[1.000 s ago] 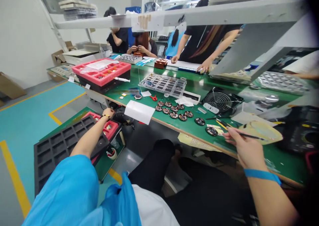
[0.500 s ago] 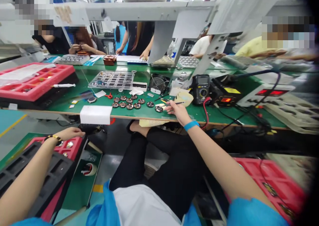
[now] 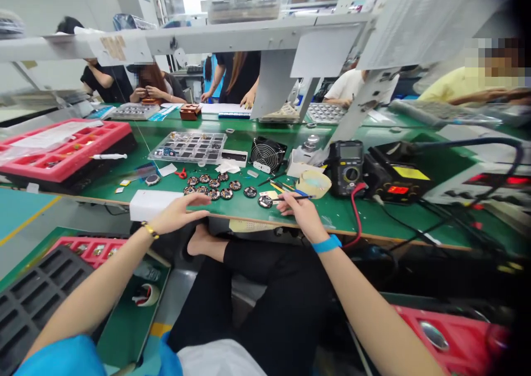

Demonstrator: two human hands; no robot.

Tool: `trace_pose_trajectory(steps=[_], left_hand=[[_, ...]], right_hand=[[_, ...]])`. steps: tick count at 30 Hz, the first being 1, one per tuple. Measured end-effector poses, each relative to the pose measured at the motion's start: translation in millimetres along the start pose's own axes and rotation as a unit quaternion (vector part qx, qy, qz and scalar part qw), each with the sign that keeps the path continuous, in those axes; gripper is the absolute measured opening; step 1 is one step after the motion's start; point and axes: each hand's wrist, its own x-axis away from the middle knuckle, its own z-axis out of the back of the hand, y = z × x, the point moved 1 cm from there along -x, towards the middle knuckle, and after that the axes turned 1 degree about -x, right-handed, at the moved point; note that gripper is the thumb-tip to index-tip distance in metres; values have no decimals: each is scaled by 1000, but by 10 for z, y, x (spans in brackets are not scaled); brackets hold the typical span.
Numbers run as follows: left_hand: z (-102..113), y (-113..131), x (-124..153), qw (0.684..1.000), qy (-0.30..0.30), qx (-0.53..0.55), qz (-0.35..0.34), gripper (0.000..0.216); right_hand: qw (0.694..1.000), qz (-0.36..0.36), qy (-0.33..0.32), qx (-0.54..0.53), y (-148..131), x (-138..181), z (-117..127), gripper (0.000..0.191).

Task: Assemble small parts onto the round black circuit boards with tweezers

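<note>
My right hand (image 3: 299, 213) is closed around thin black tweezers (image 3: 306, 197) at the front of the green bench. Their tip points left, close to a single round watch-sized part (image 3: 265, 201); whether they touch is unclear. My left hand (image 3: 182, 214) is empty, fingers stretched out and apart, above the bench's front edge. It hovers beside a white block (image 3: 150, 203) and just in front of a group of several round black parts (image 3: 214, 183). Another such part (image 3: 250, 192) lies between the group and the tweezers.
Behind the parts stand a clear compartment box (image 3: 188, 148) and a black fan (image 3: 267, 153). A tape roll (image 3: 314, 184), a multimeter (image 3: 347, 163) and a soldering station (image 3: 398, 177) are to the right. A pink foam tray (image 3: 66, 144) sits left. Co-workers sit across the bench.
My left hand has come up and right from the black foam tray at the lower left to the bench edge. My right hand stays near the single round part, still holding the tweezers.
</note>
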Motion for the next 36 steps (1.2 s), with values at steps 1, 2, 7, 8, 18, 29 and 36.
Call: trace_pose_trajectory(steps=[1,2,7,8,18,29,36], left_hand=[[-87,3,-143,998,44,-31,-26,51],[-172,-3,-279,994,75,-60,-47,57],[-530,-48,-772,974,116,-180,-78,78],[-578,-52,-834,968,127,-206,-72,79],[-775,-37,-1133,938,138,-303,-94,29],[-772,-7,-1148,959,92,-241,-115,12],[-603,100,-1086,971,72,-188,-126,7]], right_hand=[[1000,2,-1,0,-3,16,11,66],[1000,4,-2,0,-7,32,21,64],[1000,4,-22,6,-30,104,55,58],[1000,1,-28,7,-34,115,58,57],[999,-5,-32,8,-34,155,87,45],[880,211,-68,420,-114,85,249,40],[872,220,-114,423,-169,121,390,55]])
